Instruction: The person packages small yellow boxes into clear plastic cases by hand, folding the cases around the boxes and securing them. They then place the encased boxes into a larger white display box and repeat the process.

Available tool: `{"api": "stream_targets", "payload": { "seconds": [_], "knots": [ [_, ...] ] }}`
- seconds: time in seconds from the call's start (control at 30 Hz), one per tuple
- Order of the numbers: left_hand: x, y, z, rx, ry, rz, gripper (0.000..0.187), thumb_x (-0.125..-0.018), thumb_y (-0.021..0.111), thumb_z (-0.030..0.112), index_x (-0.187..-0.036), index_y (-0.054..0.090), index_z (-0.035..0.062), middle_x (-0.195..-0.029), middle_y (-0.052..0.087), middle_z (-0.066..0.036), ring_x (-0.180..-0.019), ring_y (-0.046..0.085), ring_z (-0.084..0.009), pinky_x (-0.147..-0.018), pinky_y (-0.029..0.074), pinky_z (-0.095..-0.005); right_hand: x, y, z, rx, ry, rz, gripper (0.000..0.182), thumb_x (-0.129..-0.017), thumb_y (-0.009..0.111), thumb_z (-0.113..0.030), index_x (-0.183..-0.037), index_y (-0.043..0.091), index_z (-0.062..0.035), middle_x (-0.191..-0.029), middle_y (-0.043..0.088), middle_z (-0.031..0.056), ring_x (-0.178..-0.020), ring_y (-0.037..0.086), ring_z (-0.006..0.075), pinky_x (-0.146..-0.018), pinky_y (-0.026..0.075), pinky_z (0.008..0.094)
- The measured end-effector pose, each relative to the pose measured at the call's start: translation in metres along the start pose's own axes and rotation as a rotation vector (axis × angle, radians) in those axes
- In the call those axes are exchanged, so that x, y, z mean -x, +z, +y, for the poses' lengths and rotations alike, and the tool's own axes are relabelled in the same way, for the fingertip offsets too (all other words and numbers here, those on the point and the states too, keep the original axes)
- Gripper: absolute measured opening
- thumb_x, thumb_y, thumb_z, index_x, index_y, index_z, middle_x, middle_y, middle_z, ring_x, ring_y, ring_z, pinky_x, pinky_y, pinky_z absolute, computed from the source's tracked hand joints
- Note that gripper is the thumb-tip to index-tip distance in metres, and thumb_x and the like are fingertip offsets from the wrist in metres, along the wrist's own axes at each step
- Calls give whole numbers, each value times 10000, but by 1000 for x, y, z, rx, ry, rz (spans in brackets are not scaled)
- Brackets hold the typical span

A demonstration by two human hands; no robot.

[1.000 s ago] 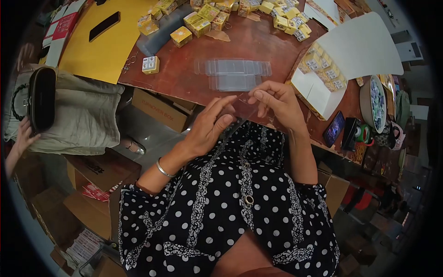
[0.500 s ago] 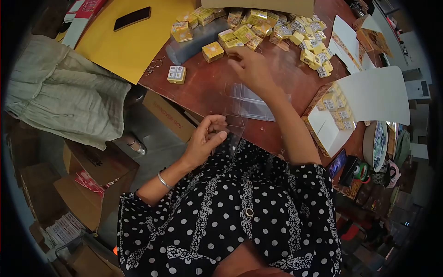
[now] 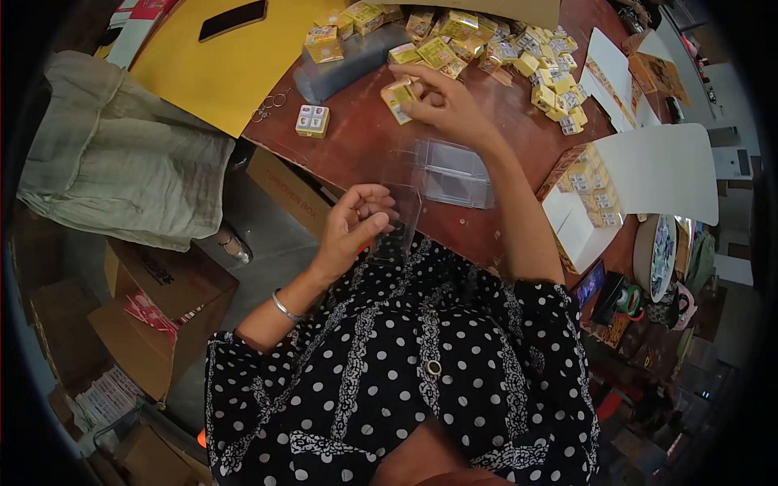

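Observation:
My right hand (image 3: 448,104) pinches a small yellow box (image 3: 398,100) between thumb and fingers, just above the red-brown table. In my left hand (image 3: 356,229), with fingers curled, is a clear plastic box (image 3: 408,217) at the table's front edge. Its transparent walls make its exact shape hard to see. Another clear plastic case (image 3: 458,188) lies on the table below my right forearm. Left of my hands sits a small yellow cube (image 3: 312,121) with four white tiles on top. More yellow boxes (image 3: 442,55) are piled at the back.
A grey-blue translucent container (image 3: 344,71) stands behind the cube, near metal key rings (image 3: 275,99). A phone (image 3: 233,20) rests on a yellow sheet (image 3: 182,73). On the right, an open carton (image 3: 567,219) holds small cubes. At left are a person's pale skirt (image 3: 121,154) and cardboard boxes (image 3: 154,308).
My right hand has picked up the yellow box from beside the pile and tilted it, drawing slightly nearer. My left hand has risen a little, still with the clear plastic box.

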State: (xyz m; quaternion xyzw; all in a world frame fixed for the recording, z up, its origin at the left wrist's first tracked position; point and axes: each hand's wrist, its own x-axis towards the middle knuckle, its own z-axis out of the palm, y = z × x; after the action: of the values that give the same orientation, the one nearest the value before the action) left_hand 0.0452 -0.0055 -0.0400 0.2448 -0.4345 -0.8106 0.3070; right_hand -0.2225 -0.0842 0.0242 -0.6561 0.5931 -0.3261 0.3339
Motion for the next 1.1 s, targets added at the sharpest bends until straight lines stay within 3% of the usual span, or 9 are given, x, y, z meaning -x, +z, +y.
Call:
{"api": "stream_targets", "payload": {
  "seconds": [0.03, 0.13, 0.3, 0.4, 0.57, 0.67, 0.87, 0.97, 1.1],
  "knots": [
    [-1, 1, 1, 15, 15, 10, 466, -977, 658, 216, -1348, 484, -6, -1252, 591, -129, -1116, 632, -212, -941, 539, -350, 11, -7, 2, -307, 73, -77, 453, -898, 739, -203, -1313, 586, -105, -1017, 670, 7, -901, 626, 103, -782, 511, 277],
    [-3, 3, -4, 46, 26, -13, 453, -977, 671, 190, -1334, 488, -21, -1233, 597, -125, -1113, 627, -193, -924, 545, -335, 47, -15, 12, -675, 101, 50, 376, -909, 713, -248, -1230, 573, -110, -1032, 606, -37, -861, 565, 57, -734, 466, 232],
    [-5, 17, -7, 6, 26, -16, 448, -984, 667, 200, -1334, 494, -20, -1233, 598, -125, -1106, 636, -200, -920, 551, -336, 99, -27, 20, -677, 83, 134, 366, -926, 680, -300, -1196, 541, -96, -1045, 612, -7, -954, 604, 99, -822, 506, 270],
    [-6, 26, -6, -31, 32, 1, 439, -980, 668, 184, -1332, 504, -21, -1234, 605, -125, -1108, 643, -208, -931, 549, -344, 127, -31, 0, -921, 89, 120, 307, -930, 705, -224, -1157, 542, -97, -1088, 644, 19, -972, 606, 86, -873, 494, 254],
    [-7, 48, -2, -107, 74, -11, 458, -940, 720, 95, -1333, 516, -23, -1258, 609, -120, -1133, 642, -185, -960, 542, -304, 153, -15, -21, -651, -219, 351, 321, -874, 741, -136, -1151, 588, -81, -1141, 642, 59, -1033, 610, 138, -936, 501, 306],
    [-5, 61, 2, -136, 89, -34, 478, -929, 726, 59, -1348, 516, -33, -1267, 613, -116, -1151, 643, -184, -978, 532, -292, 166, -2, -41, -326, -154, 465, 354, -836, 777, -117, -1147, 619, -63, -1125, 656, 76, -1032, 617, 166, -925, 502, 331],
    [0, 68, 7, -141, 142, -21, 511, -936, 725, 66, -1379, 497, -50, -1261, 622, -117, -1160, 642, -190, -988, 524, -293, 178, -10, -57, 147, -258, 452, 347, -805, 781, -122, -1131, 678, -64, -1089, 692, 112, -1002, 629, 289, -902, 503, 382],
    [1, 67, 2, -110, 118, -16, 515, -942, 721, 66, -1385, 490, -57, -1252, 625, -122, -1171, 634, -189, -995, 517, -287, 181, -17, -60, 267, -230, 331, 360, -809, 756, -71, -1160, 692, -27, -1182, 681, 121, -1127, 620, 278, -981, 488, 375],
    [3, 67, 2, -104, 121, -28, 516, -957, 701, 57, -1403, 472, -65, -1254, 622, -122, -1151, 625, -167, -995, 511, -278, 180, -19, -68, 254, -254, 215, 351, -809, 740, -49, -1157, 698, -31, -1181, 680, 117, -1122, 617, 294, -972, 495, 394]
  ]
}}
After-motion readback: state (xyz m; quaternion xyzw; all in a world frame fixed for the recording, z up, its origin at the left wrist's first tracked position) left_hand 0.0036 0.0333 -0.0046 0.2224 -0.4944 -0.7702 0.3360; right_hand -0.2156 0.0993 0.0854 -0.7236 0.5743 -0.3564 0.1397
